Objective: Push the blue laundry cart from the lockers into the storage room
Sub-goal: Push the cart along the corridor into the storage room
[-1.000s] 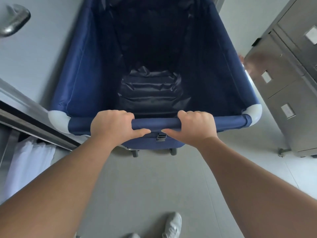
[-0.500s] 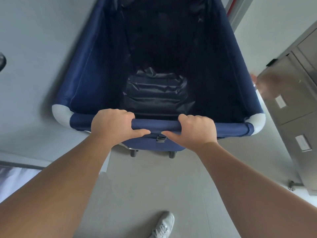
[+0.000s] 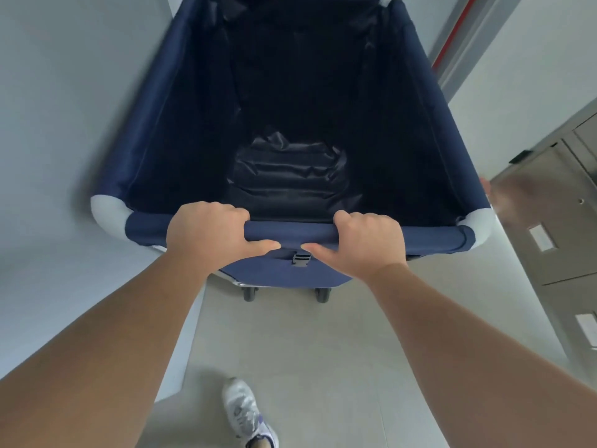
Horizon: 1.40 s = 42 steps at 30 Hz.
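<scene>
Both the left hand [image 3: 213,236] and the right hand [image 3: 365,242] are clamped on the padded rail of the blue laundry cart [image 3: 290,101], which stands directly ahead of them. The lockers [image 3: 555,221] sit close beside the right hand, a wall beside the left. Even pressure from both hands should keep the cart straight and off the lockers.
</scene>
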{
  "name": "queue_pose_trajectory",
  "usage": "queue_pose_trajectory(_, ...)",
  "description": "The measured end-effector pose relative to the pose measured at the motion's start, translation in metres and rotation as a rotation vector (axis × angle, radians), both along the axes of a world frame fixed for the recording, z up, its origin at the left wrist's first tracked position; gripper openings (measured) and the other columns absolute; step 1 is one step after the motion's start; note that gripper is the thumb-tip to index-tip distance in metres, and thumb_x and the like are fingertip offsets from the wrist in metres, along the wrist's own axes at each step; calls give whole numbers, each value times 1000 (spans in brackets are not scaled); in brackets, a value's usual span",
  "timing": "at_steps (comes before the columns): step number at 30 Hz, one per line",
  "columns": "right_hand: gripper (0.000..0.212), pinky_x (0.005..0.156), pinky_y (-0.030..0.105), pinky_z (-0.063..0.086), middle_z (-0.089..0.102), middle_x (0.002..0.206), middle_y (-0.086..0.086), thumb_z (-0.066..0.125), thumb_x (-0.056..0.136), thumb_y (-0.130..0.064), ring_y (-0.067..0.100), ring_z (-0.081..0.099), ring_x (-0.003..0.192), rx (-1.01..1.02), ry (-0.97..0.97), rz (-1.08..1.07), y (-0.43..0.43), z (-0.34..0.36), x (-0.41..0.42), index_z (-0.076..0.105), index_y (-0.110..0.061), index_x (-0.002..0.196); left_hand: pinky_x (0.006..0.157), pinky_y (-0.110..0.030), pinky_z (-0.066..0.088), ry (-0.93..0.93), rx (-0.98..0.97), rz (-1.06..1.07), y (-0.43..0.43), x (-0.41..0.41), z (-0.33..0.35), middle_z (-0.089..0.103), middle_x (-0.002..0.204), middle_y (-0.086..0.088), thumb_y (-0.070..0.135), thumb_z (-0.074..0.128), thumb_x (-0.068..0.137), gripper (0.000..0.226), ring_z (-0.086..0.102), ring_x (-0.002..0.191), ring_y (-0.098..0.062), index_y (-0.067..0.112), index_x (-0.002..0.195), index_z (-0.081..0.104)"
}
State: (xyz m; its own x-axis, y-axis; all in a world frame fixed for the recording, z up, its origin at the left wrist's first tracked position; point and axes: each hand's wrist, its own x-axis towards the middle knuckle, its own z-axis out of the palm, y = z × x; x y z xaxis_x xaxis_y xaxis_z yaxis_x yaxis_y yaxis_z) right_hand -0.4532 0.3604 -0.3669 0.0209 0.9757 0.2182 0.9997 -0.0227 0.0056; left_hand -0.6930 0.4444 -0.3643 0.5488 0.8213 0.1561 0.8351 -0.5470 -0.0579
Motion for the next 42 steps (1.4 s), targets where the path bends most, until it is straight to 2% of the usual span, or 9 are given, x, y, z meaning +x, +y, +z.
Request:
queue_pose_trajectory(15, 71, 44, 24, 11, 37, 45, -5, 32, 72, -87, 17, 33, 37, 9, -13, -3, 209, 3, 64, 37, -18, 60, 46, -26, 28, 11, -19, -7, 210, 65, -1, 48, 56, 8, 95, 15, 62, 76, 46, 49, -14, 27, 63, 51)
queue_pose_trajectory(23, 72, 43, 24, 14, 35, 43, -5, 29, 72, -88, 15, 31, 34, -22, -1, 7, 313, 5, 97, 35, -18, 59, 47, -26, 27, -7, -18, 1, 312, 97, 0, 47, 57, 9, 96, 13, 60, 73, 50, 52, -17, 30, 61, 44)
queue_pose_trajectory(28, 68, 45, 27, 8, 28, 45, -8, 34, 74, -85, 11, 21, 37, -30, -3, 22, 382, 6, 123, 33, -18, 60, 47, -27, 24, 9, -36, 27, 378, 124, 4, 46, 57, 10, 94, 17, 59, 68, 47, 51, -14, 30, 59, 39)
queue_pose_trajectory(33, 69, 45, 29, 15, 34, 47, -5, 29, 73, -85, 17, 32, 38, -42, -8, 45, 447, 5, 147, 36, -17, 62, 47, -27, 28, 15, -52, 38, 442, 147, 6, 47, 58, 10, 95, 15, 58, 70, 48, 52, -14, 29, 60, 39)
queue_pose_trajectory(37, 68, 45, 29, 15, 36, 47, -5, 33, 73, -84, 17, 32, 39, -33, -12, 48, 497, 3, 166, 35, -18, 61, 49, -27, 37, 26, -50, 34, 491, 164, 4, 47, 58, 10, 95, 13, 59, 73, 51, 53, -14, 29, 63, 44)
queue_pose_trajectory(42, 68, 45, 28, 19, 39, 47, -5, 33, 72, -85, 18, 34, 40, -33, -15, 49, 565, 3, 187, 36, -18, 61, 49, -27, 32, 43, -41, 31, 558, 185, 5, 45, 58, 10, 95, 12, 60, 72, 51, 55, -15, 30, 63, 42)
